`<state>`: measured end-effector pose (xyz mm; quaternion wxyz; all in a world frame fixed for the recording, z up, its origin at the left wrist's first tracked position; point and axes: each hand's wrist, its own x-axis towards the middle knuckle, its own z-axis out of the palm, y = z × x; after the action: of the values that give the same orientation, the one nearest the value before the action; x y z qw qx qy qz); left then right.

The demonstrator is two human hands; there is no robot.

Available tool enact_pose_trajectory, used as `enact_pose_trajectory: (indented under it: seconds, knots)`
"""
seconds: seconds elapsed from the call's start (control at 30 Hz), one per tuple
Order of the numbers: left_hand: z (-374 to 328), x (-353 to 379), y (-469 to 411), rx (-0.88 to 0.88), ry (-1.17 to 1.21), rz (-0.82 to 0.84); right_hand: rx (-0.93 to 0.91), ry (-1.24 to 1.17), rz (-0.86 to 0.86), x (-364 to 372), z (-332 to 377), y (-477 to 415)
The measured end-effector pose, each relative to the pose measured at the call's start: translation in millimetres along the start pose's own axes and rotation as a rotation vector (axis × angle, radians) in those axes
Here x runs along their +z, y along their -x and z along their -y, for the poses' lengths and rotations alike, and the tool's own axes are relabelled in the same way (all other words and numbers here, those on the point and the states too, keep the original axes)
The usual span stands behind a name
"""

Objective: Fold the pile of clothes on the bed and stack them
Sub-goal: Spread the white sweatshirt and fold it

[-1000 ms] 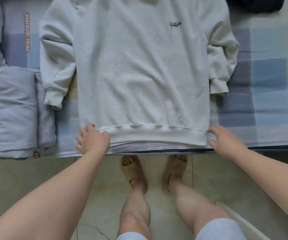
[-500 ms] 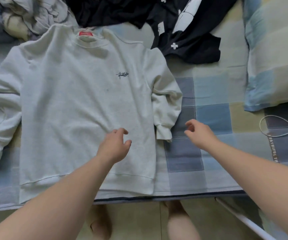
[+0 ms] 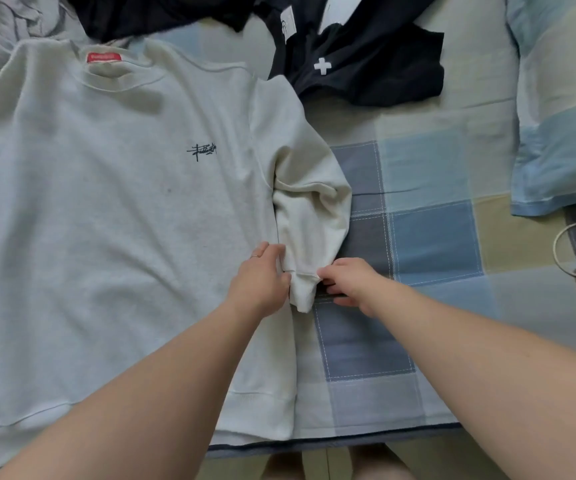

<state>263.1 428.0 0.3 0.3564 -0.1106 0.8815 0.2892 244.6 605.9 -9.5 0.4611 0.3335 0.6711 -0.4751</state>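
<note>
Across the bed (image 3: 435, 237): white sweatshirt (image 3: 106, 220) lies flat, front up, hem near the edge.
Left hand (image 3: 260, 278): grip pinching the cuff (image 3: 302, 289) on its inner side.
Right hand (image 3: 348, 280): grip pinching the cuff's outer edge.
Handling: likely soft, limp, light; take cuffs, shoulders, hem.
Change: 0.5 s ago both hands hovered clear of the cuff.

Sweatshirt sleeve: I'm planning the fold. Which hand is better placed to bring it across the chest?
Probably right: the right hand pinches the cuff from outside and can sweep inward; the left hand, gripping it over the sweatshirt, blocks that path.
</note>
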Motion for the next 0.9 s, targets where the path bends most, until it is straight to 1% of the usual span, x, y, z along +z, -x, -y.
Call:
enact_pose_trajectory:
  seconds: [0.07,0.13,0.17,0.2,0.3,0.33,0.4,0.47,0.57,0.63,0.67,0.73,0.8,0.83,0.87,0.9]
  knots:
    - [-3,-3,4,0.021,-0.01,0.004,0.005,-0.067,-0.042,-7,2,8]
    - [-10,-6,12,0.026,-0.049,0.038,0.011,-0.192,-0.11,-22,7,20]
    - [-14,-8,16,0.021,-0.071,0.051,0.0,-0.248,-0.152,-34,10,27]
    - [-19,-9,19,0.016,-0.089,0.057,-0.032,-0.251,-0.221,-50,13,35]
    - [-41,-16,19,0.03,-0.115,0.006,-0.208,-0.057,-0.51,-118,21,53]
    - [-51,-20,16,0.044,-0.127,-0.024,-0.251,-0.016,-0.569,-144,25,58]
    - [-77,-24,10,0.078,-0.163,-0.083,-0.311,0.039,-0.636,-193,36,69]
    - [-104,-23,-1,0.114,-0.189,-0.156,-0.386,0.157,-0.667,-239,49,75]
    - [-146,-18,-24,0.174,-0.255,-0.273,-0.563,0.506,-0.705,-289,60,75]
    - [-173,-11,-42,0.217,-0.293,-0.282,-0.673,0.731,-0.814,-312,58,67]
    - [-185,-7,-52,0.241,-0.31,-0.268,-0.737,0.801,-0.882,-320,56,62]
    - [-206,4,-71,0.268,-0.369,-0.246,-0.817,0.851,-0.984,-334,49,50]
    - [-220,15,-89,0.255,-0.429,-0.253,-0.855,0.898,-1.019,-341,39,37]
    - [-225,21,-97,0.244,-0.452,-0.25,-0.856,0.948,-0.992,-343,33,30]
    - [-229,27,-105,0.235,-0.476,-0.224,-0.805,1.035,-0.907,-343,27,24]
    - [-231,33,-111,0.227,-0.509,-0.174,-0.709,1.125,-0.786,-340,20,18]
